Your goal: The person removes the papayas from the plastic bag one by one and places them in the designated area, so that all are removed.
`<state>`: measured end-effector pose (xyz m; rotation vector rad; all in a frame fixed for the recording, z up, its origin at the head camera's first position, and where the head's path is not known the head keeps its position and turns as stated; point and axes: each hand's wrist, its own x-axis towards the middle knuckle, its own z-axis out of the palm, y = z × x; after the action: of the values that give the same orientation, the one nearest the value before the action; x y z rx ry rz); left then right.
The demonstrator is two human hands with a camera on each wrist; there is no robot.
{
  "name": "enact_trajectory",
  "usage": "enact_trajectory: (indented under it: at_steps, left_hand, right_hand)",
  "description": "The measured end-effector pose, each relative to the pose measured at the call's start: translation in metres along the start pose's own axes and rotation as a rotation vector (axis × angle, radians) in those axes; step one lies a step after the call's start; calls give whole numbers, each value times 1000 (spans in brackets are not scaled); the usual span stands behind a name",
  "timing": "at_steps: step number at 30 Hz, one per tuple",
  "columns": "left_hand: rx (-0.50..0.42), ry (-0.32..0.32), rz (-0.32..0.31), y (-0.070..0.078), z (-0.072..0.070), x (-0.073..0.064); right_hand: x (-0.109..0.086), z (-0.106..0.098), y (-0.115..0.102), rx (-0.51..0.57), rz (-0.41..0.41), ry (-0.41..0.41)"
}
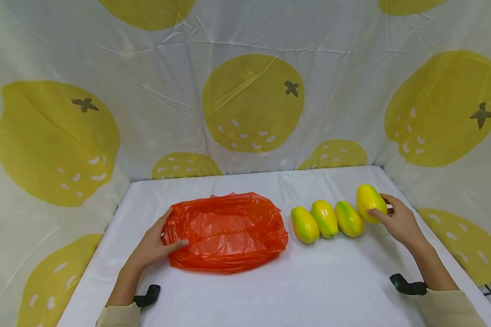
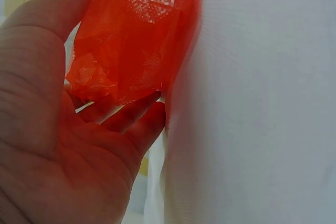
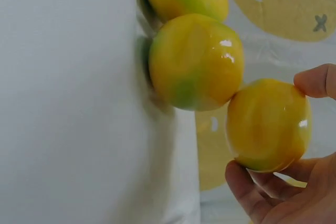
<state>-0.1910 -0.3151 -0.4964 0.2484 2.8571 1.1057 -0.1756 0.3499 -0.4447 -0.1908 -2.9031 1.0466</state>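
Note:
At the left, my left hand holds the end of a crinkled red plastic bag, with the thumb over its front side and the fingers behind. The left wrist view shows the fingers under the thin red plastic. The bag lies wide and low on the table, its mouth spread. On the right, my right hand grips a glossy yellow-green papaya between thumb and fingers. In the right wrist view this papaya is raised off the cloth, close beside another papaya.
Three more papayas lie in a row between the bag and my right hand. White cloth covers the table. A pale curtain printed with large yellow fruits hangs behind and at both sides.

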Motion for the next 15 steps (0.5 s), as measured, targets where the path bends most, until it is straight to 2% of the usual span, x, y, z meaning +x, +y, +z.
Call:
enact_trajectory:
  at_steps: [8,15]
  left_hand:
    - [-11,-8,-18,-1,0,0]
    - [16,-12,-14,-2,0,1]
  right_hand:
    - [1,4,7,-35,44,0]
    - [2,11,18,-40,67,7]
